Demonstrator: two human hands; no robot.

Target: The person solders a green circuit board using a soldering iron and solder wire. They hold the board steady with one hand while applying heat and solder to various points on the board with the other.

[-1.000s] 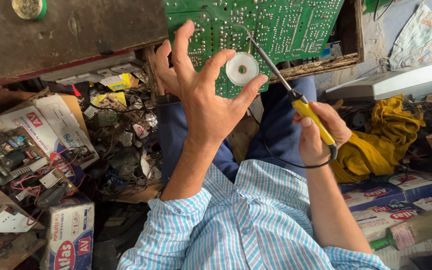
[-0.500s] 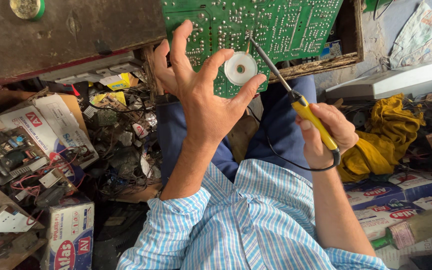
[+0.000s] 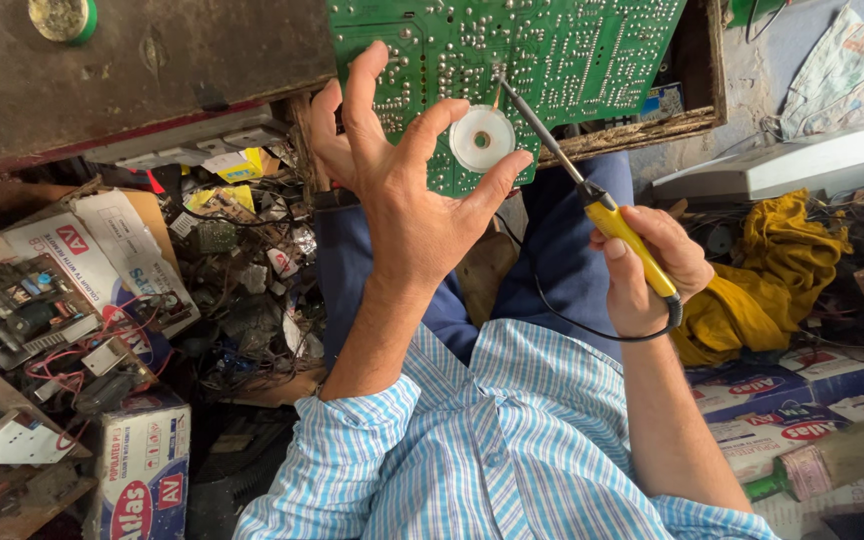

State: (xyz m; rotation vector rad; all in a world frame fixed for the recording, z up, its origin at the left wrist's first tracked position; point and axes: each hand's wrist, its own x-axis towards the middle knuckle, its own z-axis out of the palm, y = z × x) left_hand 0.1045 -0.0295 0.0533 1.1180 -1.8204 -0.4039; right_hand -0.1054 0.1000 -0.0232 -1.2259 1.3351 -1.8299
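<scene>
Tabletop (image 3: 152, 80): dark, worn and scuffed.
On it: green circuit board (image 3: 552, 50), solder side up; round green-rimmed tin (image 3: 64, 18) near the far edge.

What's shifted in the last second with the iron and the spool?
Little. The soldering iron tip stayed on the green circuit board, its handle swinging slightly. The left hand still pinches the white spool; the right hand keeps its grip.

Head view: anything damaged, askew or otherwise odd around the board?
The wooden frame under the green circuit board has a ragged, crumbling lower edge. Left of the knees, loose parts and wires lie in a tangled heap. The left hand pinches a white spool; the right hand holds the soldering iron.
</scene>
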